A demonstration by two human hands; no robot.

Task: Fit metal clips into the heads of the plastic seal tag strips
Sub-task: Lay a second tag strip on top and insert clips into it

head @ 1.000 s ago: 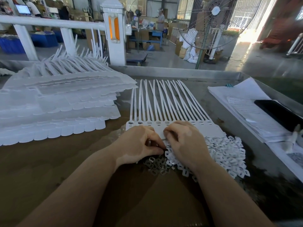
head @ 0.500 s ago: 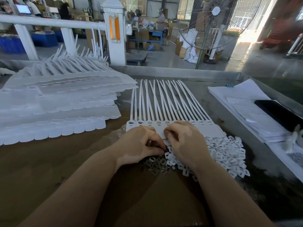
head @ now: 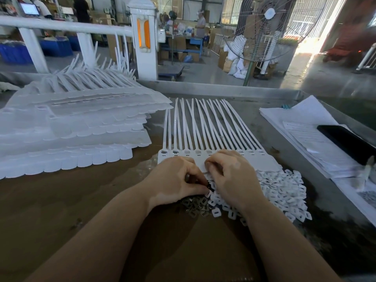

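White joined strips [head: 205, 129], slotted heads.

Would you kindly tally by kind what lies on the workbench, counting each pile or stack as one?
Joined row of seal tag strips: 1
Stack of strip sheets: 1
Pile of metal clips: 1
Pile of white slotted pieces: 1
Stack of papers: 1
Black phone: 1
Total: 6

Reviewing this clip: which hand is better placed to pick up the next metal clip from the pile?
Left, probably. The left hand sits directly above the grey metal clips, fingertips beside them. The right hand rests over the white plastic pieces, farther away.
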